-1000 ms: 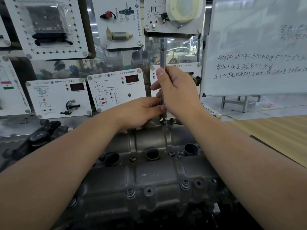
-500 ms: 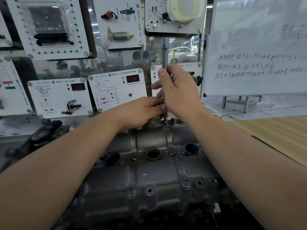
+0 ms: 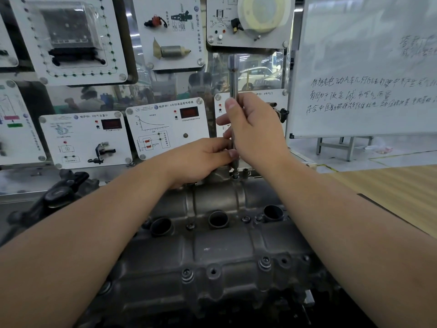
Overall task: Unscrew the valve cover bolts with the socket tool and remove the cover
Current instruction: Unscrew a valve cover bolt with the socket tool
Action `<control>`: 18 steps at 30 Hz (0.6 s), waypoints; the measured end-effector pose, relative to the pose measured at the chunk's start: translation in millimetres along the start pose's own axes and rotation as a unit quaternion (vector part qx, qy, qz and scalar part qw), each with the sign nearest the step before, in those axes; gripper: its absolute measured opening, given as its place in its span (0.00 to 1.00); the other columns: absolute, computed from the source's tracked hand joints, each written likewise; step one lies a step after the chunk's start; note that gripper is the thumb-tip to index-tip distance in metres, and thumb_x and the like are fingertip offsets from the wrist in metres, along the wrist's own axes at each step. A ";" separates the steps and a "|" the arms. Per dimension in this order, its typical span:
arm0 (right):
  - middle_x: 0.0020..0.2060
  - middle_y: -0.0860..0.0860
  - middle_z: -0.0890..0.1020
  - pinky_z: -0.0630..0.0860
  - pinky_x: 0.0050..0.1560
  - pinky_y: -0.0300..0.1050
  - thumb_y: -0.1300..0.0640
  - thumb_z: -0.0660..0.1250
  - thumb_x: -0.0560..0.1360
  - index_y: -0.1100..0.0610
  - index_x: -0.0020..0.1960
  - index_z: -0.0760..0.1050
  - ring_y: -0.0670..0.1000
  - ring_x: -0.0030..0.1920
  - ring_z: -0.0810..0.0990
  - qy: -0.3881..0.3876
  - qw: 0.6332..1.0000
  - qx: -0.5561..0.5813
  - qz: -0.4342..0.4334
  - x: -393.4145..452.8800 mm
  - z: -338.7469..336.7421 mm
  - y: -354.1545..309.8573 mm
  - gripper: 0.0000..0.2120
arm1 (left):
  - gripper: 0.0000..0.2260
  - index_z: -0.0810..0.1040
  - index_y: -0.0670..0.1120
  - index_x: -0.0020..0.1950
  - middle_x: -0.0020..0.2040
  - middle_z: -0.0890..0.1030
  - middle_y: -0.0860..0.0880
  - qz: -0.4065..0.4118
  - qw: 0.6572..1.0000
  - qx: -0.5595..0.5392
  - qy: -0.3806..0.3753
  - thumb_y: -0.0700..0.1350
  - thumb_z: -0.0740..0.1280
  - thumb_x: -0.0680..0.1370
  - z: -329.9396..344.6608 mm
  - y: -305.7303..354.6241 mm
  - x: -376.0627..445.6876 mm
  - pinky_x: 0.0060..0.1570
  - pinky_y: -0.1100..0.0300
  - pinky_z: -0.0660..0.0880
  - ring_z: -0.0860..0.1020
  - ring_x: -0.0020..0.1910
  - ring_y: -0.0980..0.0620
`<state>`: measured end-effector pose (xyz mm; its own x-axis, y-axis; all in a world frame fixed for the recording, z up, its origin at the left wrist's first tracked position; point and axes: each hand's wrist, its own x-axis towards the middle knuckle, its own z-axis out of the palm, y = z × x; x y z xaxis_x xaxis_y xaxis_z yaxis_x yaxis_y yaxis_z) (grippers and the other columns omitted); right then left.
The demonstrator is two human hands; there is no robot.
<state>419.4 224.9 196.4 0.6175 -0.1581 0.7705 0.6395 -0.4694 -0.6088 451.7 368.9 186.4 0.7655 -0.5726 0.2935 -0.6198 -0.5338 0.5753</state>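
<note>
Head cam: long slim steel socket tool (image 3: 233,79) standing upright, tip on bolt at far edge of grey cast-metal valve cover (image 3: 212,247). Right hand (image 3: 256,129) wrapped round shaft mid-height, thumb up along it. Left hand (image 3: 201,159) pinching shaft lower down, just above bolt. Cover sits on engine, close below camera, near-edge bolts (image 3: 264,262) in place. Whiteboard (image 3: 364,67) off right.

Both hands' grip on upright socket tool (image 3: 233,76), tip on bolt at valve cover (image 3: 212,245) far edge

White sensor display panels (image 3: 85,136) behind, handwritten whiteboard (image 3: 364,67) (on legs), wooden floor (image 3: 402,185).
</note>
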 end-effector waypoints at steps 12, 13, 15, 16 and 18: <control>0.37 0.44 0.85 0.78 0.27 0.40 0.51 0.63 0.83 0.49 0.48 0.73 0.44 0.32 0.82 0.004 1.000 0.025 0.002 0.3 0.8 1.9 0.06 | 0.13 0.80 0.48 0.64 0.61 0.84 0.49 -0.016 0.999 -0.034 0.006 0.52 0.62 0.85 0.8 -0.6 0.1 0.70 0.45 0.71 0.79 0.65 0.48; 0.37 0.44 0.84 0.75 0.26 0.36 0.52 0.62 0.83 0.50 0.48 0.73 0.43 0.32 0.82 0.004 1.000 0.027 0.004 0.1 0.8 1.0 0.06 | 0.13 0.81 0.48 0.64 0.61 0.84 0.49 -0.018 0.999 -0.040 0.010 0.52 0.62 0.85 1.3 -0.1 -0.2 0.71 0.47 0.70 0.79 0.66 0.48; 0.37 0.43 0.84 0.74 0.26 0.33 0.52 0.61 0.84 0.49 0.47 0.74 0.42 0.32 0.81 0.006 1.000 0.024 0.004 -0.3 0.7 -0.6 0.08 | 0.13 0.81 0.47 0.64 0.60 0.85 0.48 -0.015 0.999 -0.038 0.012 0.51 0.62 0.86 1.4 1.4 -1.1 0.70 0.45 0.70 0.78 0.66 0.46; 0.37 0.43 0.84 0.74 0.26 0.33 0.51 0.61 0.84 0.48 0.46 0.74 0.42 0.32 0.81 0.007 1.000 0.022 0.001 -0.5 0.7 -0.9 0.09 | 0.13 0.80 0.46 0.64 0.60 0.85 0.47 -0.012 0.999 -0.035 0.010 0.51 0.61 0.86 1.2 1.8 -1.3 0.69 0.43 0.71 0.78 0.65 0.43; 0.37 0.44 0.84 0.76 0.28 0.36 0.49 0.62 0.83 0.49 0.46 0.76 0.44 0.32 0.82 0.008 1.000 0.014 -0.010 -0.2 0.5 -0.8 0.08 | 0.13 0.80 0.46 0.63 0.59 0.85 0.46 -0.006 0.999 -0.034 0.005 0.51 0.62 0.86 0.4 2.1 -1.4 0.69 0.42 0.71 0.79 0.64 0.42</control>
<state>419.0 225.7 196.6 0.5974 -0.1637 0.7851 0.6642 -0.4477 -0.5987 449.2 368.3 186.9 0.7744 -0.5599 0.2946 -0.5983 -0.4967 0.6288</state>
